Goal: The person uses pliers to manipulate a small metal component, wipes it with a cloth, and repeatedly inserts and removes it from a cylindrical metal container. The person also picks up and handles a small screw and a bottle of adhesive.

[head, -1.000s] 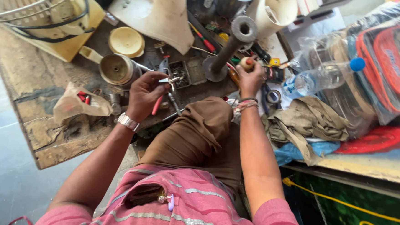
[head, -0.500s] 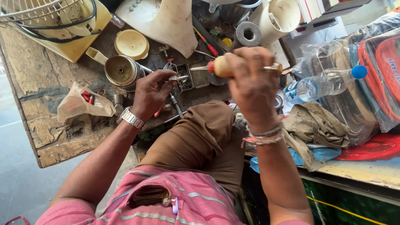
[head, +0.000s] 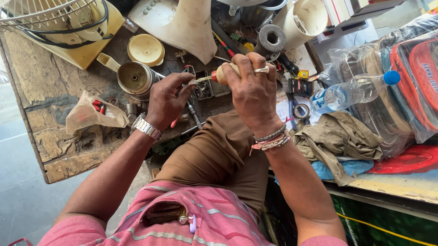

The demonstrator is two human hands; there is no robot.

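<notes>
Right hand [head: 253,92] has swung in from the far right since a second ago, fist closed round a screwdriver [head: 220,76], tip now meeting the small metal part [head: 190,80] pinched in the left hand [head: 166,101] over the workbench [head: 41,88], beside the metal cup [head: 134,77]. Driving looks underway.

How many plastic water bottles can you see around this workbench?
1. A clear plastic bottle with a blue cap lies on its side to the right of the right hand, against the wrapped bags. Clutter could hide others.
</notes>
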